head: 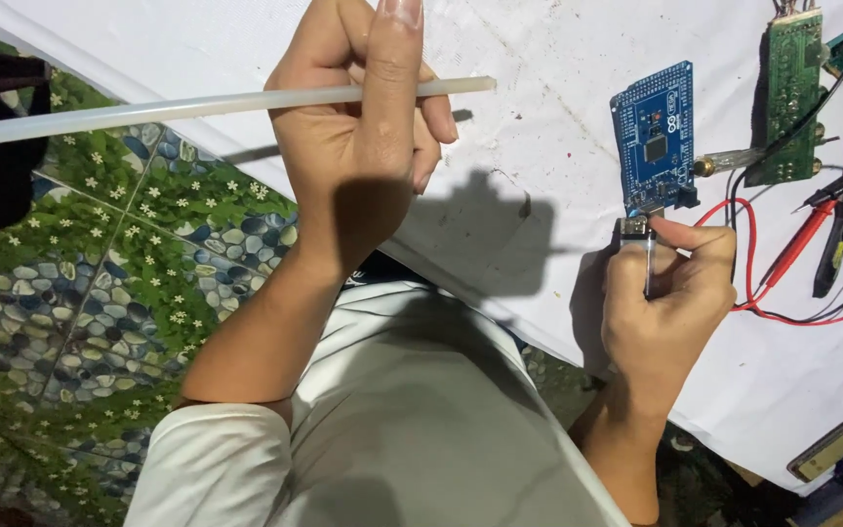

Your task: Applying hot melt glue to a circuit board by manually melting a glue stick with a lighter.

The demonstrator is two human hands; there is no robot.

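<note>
Left hand point(363, 127) is raised over the near edge of the surface point(539, 117), fingers curled tight around a long translucent glue stick point(148, 107). The stick runs roughly level through the fist, long end sticking out left past the surface edge, short end poking out right. Thumb points up across the stick. Right hand point(661, 293) sits lower right, thumb and forefinger pinched on a small lighter point(636, 239) with a metal top. Lighter head is right at the bottom edge of a blue circuit board point(654, 137), touching or just short, can't tell which. The blue board lies flat on the white-covered surface, black chip in the middle. Just right of it: a green circuit board point(790, 93), also flat. A red wire point(748, 254) loops from beside the blue board past the right hand's knuckles; red and black probe leads point(826, 229) lie further right among dark tools. Left of the surface, patterned floor point(100, 263) with pebbles and green. White shirt point(412, 420) at the bottom of view.
</note>
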